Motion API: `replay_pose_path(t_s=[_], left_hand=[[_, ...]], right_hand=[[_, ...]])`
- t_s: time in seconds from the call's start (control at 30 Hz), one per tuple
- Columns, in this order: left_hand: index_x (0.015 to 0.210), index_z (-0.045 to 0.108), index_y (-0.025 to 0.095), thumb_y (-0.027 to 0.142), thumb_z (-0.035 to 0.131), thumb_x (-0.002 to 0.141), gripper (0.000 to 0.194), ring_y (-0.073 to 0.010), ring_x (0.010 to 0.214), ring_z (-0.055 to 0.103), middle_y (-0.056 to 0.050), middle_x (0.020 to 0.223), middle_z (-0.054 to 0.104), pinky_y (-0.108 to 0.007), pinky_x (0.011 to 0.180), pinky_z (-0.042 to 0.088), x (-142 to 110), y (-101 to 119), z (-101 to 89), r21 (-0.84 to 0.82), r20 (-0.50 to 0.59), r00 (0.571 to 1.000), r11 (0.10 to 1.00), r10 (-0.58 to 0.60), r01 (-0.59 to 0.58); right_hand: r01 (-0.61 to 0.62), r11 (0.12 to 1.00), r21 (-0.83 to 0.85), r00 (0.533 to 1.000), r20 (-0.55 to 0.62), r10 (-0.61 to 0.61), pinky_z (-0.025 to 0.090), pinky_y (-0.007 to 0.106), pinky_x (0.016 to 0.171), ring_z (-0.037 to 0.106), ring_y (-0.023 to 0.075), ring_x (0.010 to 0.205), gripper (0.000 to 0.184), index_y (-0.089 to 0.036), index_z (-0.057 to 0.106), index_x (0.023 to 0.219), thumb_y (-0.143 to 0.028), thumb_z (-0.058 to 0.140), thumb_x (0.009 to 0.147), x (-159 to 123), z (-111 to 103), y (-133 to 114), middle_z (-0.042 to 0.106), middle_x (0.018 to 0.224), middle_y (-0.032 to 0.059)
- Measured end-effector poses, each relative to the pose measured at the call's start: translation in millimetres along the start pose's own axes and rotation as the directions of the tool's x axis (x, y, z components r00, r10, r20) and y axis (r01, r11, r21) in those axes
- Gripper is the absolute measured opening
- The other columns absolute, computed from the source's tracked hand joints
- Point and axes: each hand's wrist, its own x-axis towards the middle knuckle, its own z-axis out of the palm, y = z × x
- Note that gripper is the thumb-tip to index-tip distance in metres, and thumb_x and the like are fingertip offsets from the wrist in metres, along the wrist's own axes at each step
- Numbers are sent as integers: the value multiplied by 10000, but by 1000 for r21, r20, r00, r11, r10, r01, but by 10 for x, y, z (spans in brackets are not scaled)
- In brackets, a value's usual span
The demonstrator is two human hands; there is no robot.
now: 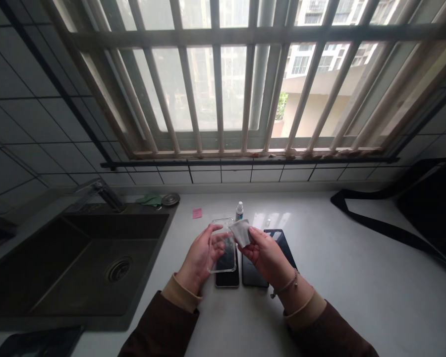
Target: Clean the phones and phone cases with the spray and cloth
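1. Over the phone (226, 280), I hold a clear case (225, 258) up off the counter (226, 332), the phone's dark screen showing through its panel.
2. My left hand (199, 254) grasps the case by its left side, to the left of the phone, fingers behind or inside the panel; I cannot tell which.
3. My right hand (267, 250), right of the phone, pinches a folded grey cloth (241, 233). Its corner overlaps the case's upper right edge in my view; whether they touch is unclear.
4. As for progress, the case is off the phone and the cloth is in my grip. I judge wiping to be just starting or under way; nothing shows how much of the case is done, so some or all of it may be left.
5. Just right of the phone lies a dark device (255, 275), partly hidden by my right hand.
6. Beyond the phone stands a small white bottle (240, 210); beyond it and leftward lies a pink note (196, 213).
7. Well left of the phone is the sink (107, 321); well to its right, a black bag (434, 208).
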Motion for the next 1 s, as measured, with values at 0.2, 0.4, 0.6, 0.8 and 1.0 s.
replay_pose_path(t_s=[0.2,0.4,0.6,0.8,1.0], left_hand=[[1519,421,364,531,400,1078,472,-282,1062,763,-150,1278,721,-517,940,596,-135,44,100,-230,261,954,951,-145,207],[1526,431,310,620,424,1045,573,-298,1100,738,-169,1251,693,-567,1006,564,-179,52,113,-232,276,942,938,-190,258],[1366,621,152,720,452,993,700,-290,1064,700,-173,1158,688,-504,931,609,-209,-125,168,-119,263,942,962,-207,245],[1271,707,179,671,401,1036,625,-248,1044,690,-148,1190,717,-368,845,607,-235,-252,229,-105,306,948,986,-89,127],[1345,690,185,679,388,1037,656,-294,1173,680,-173,1275,726,-392,898,596,-239,-330,246,-64,297,953,994,-65,88]], right_hand=[[-75,992,97,997,-3,75,618,273,793,758,173,855,294,-177,762,1093,-424,750,933,9,-3,-11,797,1037,87],[163,983,-81,964,-200,-176,623,362,912,764,228,971,319,-221,755,1076,-470,780,878,90,-115,-115,801,1087,72],[329,421,-845,821,36,-570,596,434,921,753,289,959,320,-284,797,1141,-499,594,1019,-5,-148,-97,810,1019,72],[575,66,-816,708,456,-539,514,509,1143,638,290,1330,393,-354,712,1384,-253,553,1040,-14,-62,105,689,1430,61],[574,-100,-813,638,520,-567,579,506,953,644,303,1085,390,-316,723,1374,-213,552,1040,-50,-15,88,720,1154,126]])
